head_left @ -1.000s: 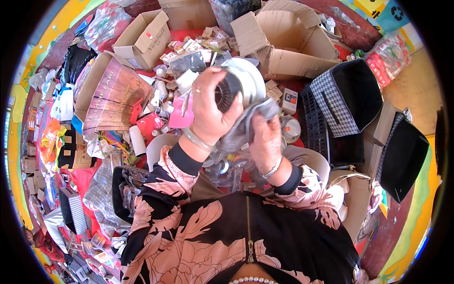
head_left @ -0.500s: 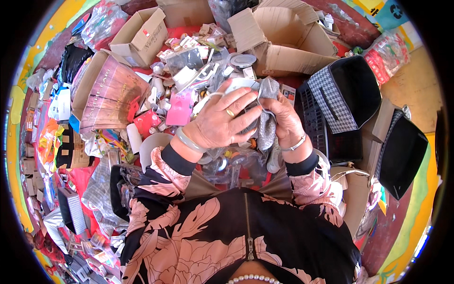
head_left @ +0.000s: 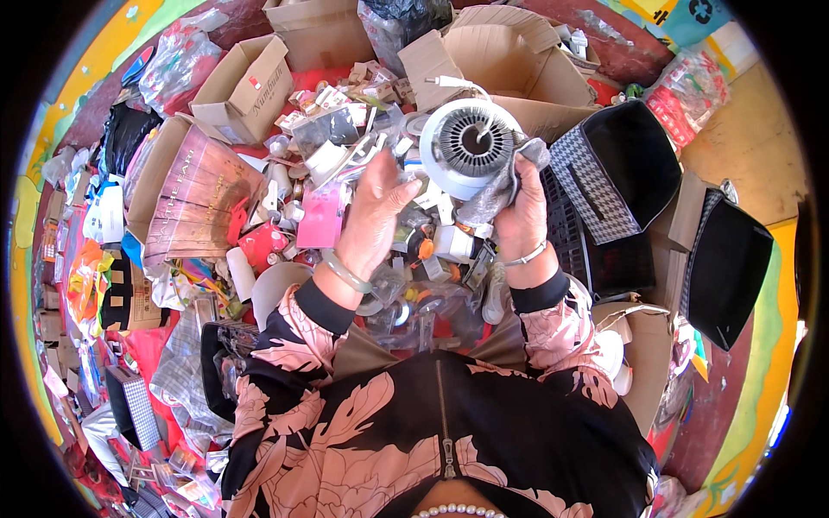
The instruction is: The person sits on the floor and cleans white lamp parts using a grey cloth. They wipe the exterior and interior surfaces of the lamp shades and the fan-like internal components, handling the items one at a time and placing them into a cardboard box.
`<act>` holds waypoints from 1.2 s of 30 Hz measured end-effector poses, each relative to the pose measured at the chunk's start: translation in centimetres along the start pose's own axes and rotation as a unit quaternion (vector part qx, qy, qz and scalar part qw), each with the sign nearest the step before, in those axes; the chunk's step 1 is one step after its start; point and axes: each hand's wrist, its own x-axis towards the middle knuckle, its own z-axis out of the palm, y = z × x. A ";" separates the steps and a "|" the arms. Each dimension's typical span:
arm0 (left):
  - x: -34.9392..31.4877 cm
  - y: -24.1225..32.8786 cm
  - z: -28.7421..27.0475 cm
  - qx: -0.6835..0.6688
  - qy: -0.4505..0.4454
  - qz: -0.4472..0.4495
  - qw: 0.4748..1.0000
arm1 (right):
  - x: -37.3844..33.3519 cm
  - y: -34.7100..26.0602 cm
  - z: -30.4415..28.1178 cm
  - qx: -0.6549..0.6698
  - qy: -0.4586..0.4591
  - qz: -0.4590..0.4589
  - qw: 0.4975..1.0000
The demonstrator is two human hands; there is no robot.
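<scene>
A round white downlight (head_left: 440, 155) with a ring of grey fins and a short white cable is held up in front of me. My right hand (head_left: 524, 207) grips its near right edge through a grey cloth (head_left: 496, 197), which bunches between the fingers and the lamp. To the left of the lamp, my left hand (head_left: 377, 216) is open and apart from it, thumb spread away from the fingers. Beneath both hands lies a heap of mixed small goods, with a pink piece (head_left: 320, 216) beside my left hand and a white box (head_left: 454, 243) below the lamp.
An open cardboard box (head_left: 509, 65) stands beyond the lamp, and a smaller carton (head_left: 246, 91) at the far left. A pink printed box (head_left: 203, 194) sits left of the heap. Black-lined houndstooth bins (head_left: 617, 173) and a dark crate (head_left: 566, 220) flank my right hand.
The downlight has turned so its finned back and cable show, and it has moved up and away from me. My left hand has let go and drawn back to the left.
</scene>
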 end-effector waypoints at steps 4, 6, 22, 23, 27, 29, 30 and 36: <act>0.2 -0.2 0.8 -0.149 -0.097 -0.124 0.976 | -0.9 1.6 2.0 -0.048 -0.033 -0.016 0.998; 0.3 0.3 1.5 -0.174 -0.088 -0.136 0.971 | -1.6 2.3 2.9 -0.080 -0.046 -0.040 0.995; 1.0 1.9 -3.5 -0.165 0.041 -0.046 0.984 | -0.8 -6.8 3.7 -0.675 0.014 -0.175 0.717; 0.9 2.0 -3.3 -0.166 0.048 -0.041 0.984 | -0.7 -6.8 3.6 -0.630 -0.006 -0.167 0.758; 1.3 1.1 -3.4 -0.068 0.003 -0.006 0.998 | -0.7 -5.1 4.9 -0.629 -0.061 -0.333 0.700; 1.0 1.5 -2.3 -0.024 -0.012 0.012 1.000 | -1.8 -3.9 7.2 -0.685 -0.052 -0.377 0.622; 0.7 1.4 -1.9 -0.002 -0.013 0.030 0.999 | -2.0 -3.3 7.8 -0.714 -0.077 -0.402 0.568; 0.6 0.9 -1.8 0.074 -0.011 0.065 0.995 | -2.3 -1.0 7.5 -0.769 -0.169 -0.423 0.447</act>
